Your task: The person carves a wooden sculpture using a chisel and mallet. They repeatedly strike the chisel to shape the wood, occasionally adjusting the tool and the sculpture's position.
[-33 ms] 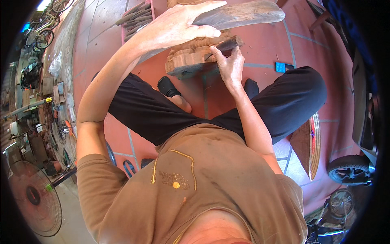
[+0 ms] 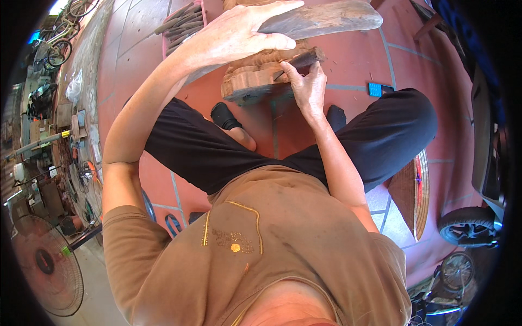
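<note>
A flat, bat-shaped wooden mallet [image 2: 331, 17] lies across the far side of the view, its broad end to the right. My left hand [image 2: 234, 35] grips it from above, with thumb and forefinger stretched along it; the other fingers are hidden. Below it is a carved block of reddish-brown wood [image 2: 247, 76] with a dark underside. My right hand [image 2: 309, 89] pinches a slim chisel with a dark handle [image 2: 309, 58], held at a slant over the carving. The thin blade points left onto the wood; whether the tip touches cannot be made out.
A pink tray [image 2: 204, 13] of chisel-like tools stands beyond my left forearm. A blue-and-black phone-like object [image 2: 380, 89] lies on the red tiles beside my right knee. A fan [image 2: 46, 261] stands at lower left, a wheel [image 2: 468, 225] at lower right. My feet flank the carving.
</note>
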{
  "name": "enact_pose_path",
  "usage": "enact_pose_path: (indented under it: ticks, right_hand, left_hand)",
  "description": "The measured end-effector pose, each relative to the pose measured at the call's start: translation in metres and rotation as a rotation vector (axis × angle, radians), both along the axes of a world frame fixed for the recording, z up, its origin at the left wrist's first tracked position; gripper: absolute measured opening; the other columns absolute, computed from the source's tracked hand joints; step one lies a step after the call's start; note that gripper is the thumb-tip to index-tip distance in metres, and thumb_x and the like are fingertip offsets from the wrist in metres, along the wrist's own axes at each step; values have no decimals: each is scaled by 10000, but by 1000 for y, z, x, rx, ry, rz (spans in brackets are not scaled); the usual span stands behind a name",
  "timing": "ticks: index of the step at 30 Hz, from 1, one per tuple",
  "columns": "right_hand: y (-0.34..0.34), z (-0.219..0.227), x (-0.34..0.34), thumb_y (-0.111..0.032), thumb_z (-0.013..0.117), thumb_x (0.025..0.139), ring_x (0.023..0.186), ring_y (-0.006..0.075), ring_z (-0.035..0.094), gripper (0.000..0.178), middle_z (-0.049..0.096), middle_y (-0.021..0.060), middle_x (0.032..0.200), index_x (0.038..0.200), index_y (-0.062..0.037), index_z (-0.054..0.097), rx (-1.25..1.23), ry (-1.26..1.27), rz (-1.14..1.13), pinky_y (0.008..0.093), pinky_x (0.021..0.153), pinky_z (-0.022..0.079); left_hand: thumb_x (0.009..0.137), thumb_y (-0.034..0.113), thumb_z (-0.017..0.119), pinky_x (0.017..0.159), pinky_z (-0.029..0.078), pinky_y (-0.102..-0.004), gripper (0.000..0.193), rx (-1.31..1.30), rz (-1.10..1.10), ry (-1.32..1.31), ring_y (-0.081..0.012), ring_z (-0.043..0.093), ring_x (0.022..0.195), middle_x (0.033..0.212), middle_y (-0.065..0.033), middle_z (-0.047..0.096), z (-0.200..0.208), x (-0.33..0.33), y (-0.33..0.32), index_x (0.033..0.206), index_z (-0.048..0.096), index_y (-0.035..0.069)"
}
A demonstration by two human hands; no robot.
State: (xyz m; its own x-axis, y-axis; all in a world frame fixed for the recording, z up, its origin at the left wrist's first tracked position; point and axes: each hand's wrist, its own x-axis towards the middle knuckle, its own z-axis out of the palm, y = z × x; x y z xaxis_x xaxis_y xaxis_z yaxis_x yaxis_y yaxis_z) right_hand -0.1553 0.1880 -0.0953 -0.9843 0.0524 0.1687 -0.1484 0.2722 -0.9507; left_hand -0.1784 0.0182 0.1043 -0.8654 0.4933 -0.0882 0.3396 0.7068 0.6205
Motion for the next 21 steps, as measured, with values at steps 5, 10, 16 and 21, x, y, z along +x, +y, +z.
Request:
enact_pose_path:
  ticks: [5,10,16,21]
  right_hand:
    - [3,1,-1,-242,830,825,734,288,723,338,740,169,848,960,8,646,-29,-32,31,387,705,558]
    - [1,8,-6,-235,823,832,759,284,735,337,745,165,848,982,13,651,-19,-12,37,393,715,561]
    - [-4,3,-6,-239,819,835,753,314,733,363,739,185,838,1012,21,638,1,5,45,411,705,559]
    - [1,2,-8,-243,813,840,729,316,725,367,734,193,834,1014,24,632,-1,6,36,409,692,556]
  left_hand:
    - [941,352,687,1065,440,-405,754,23,4,-10,-361,588,1272,1378,-262,587,28,6,20,1551,362,51]
    - [938,405,679,947,513,-405,688,-198,-48,54,-313,669,1056,1242,-168,684,-4,3,14,1542,429,191]
    - [902,325,721,883,532,-429,696,-321,-146,351,-380,681,972,1154,-213,687,-15,-2,5,1528,437,216]
    - [940,353,694,990,486,-420,747,-115,-82,43,-400,646,1170,1294,-289,624,48,-1,31,1550,369,70]
